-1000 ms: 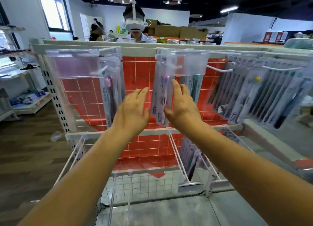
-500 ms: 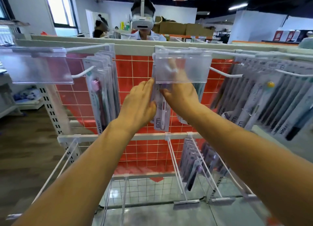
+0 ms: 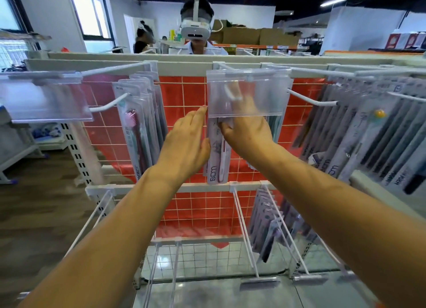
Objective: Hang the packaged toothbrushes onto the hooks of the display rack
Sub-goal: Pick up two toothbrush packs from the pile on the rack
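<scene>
A white toothbrush pack point(image 3: 217, 160) marked "eom" hangs upright at the middle top hook, under a clear label holder point(image 3: 246, 93). My right hand point(image 3: 247, 127) pinches the pack's upper part with thumb and fingers, the fingertips blurred behind the holder. My left hand point(image 3: 186, 146) lies flat along the pack's left edge, fingers straight and pointing up. The hook tip itself is hidden behind the holder.
More packs hang on the left hook point(image 3: 140, 123) and in a dense row at the right point(image 3: 359, 137). A bare hook point(image 3: 311, 100) juts out right of my hand. Lower hooks point(image 3: 244, 229) stick out toward me. A person in a headset point(image 3: 196, 28) stands behind the rack.
Both hands rose with the pack from below the label holder to its lower edge. The right fingers now reach behind the holder. The view has moved closer to the rack.
</scene>
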A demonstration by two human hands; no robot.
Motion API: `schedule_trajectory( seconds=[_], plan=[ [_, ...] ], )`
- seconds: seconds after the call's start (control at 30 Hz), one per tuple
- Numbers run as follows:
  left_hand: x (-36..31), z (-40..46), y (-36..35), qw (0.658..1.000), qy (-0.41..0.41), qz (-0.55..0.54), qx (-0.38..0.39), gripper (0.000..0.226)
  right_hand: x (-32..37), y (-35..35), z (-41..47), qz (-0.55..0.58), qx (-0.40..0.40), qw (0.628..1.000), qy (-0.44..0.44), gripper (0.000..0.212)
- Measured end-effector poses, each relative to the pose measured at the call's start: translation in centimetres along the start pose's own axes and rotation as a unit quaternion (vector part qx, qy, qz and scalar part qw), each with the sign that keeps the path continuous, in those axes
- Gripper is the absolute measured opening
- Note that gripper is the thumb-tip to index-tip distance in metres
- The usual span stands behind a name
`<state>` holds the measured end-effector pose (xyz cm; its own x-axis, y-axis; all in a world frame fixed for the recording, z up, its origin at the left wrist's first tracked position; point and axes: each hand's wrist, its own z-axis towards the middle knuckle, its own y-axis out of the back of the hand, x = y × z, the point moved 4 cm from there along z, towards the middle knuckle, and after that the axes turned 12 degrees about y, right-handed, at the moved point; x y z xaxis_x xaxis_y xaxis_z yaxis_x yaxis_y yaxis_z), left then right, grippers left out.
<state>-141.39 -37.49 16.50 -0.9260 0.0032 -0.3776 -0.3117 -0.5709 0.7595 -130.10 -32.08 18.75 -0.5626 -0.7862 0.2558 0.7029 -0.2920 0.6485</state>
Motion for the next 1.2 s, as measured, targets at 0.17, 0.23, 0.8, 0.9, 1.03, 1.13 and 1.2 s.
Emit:
schedule_trajectory(
  seconds=[0.17, 0.23, 0.8, 0.9, 1.03, 1.13, 1.2],
  plan=[
    [-1.0, -1.2, 0.6, 0.999, -0.003, 0.026, -0.019, 0.057, 0.4, 1.2, -1.6, -0.02, 0.005, 1.0, 0.019, 0.076],
    [-1.6, -1.8, 0.7, 0.999, 0.006, 0.038, -0.017, 0.059, 0.5, 1.6, -2.3, -0.033, 0.022, 0.999, 0.02, 0.076],
    [-7.3, -8.5, -0.6, 0.994, 0.067, 0.087, 0.012, 0.067, -0.7, 5.8, -10.2, -0.079, 0.148, 0.986, 0.015, 0.074],
    [-7.8, -8.9, -0.5, 0.994, 0.057, 0.092, 0.018, 0.068, -0.7, 6.4, -11.1, -0.078, 0.143, 0.987, 0.008, 0.074],
    [-8.3, -9.7, -0.1, 0.994, 0.036, 0.097, 0.017, 0.067, -0.6, 7.1, -11.9, -0.081, 0.132, 0.988, -0.01, 0.071],
    [-8.4, -10.1, 0.2, 0.994, 0.026, 0.102, 0.031, 0.068, -0.3, 7.8, -12.8, -0.095, 0.123, 0.987, -0.027, 0.072],
    [-8.2, -10.4, 0.6, 0.994, 0.019, 0.105, 0.039, 0.068, -0.1, 8.2, -13.4, -0.103, 0.125, 0.986, -0.04, 0.071]
  ],
)
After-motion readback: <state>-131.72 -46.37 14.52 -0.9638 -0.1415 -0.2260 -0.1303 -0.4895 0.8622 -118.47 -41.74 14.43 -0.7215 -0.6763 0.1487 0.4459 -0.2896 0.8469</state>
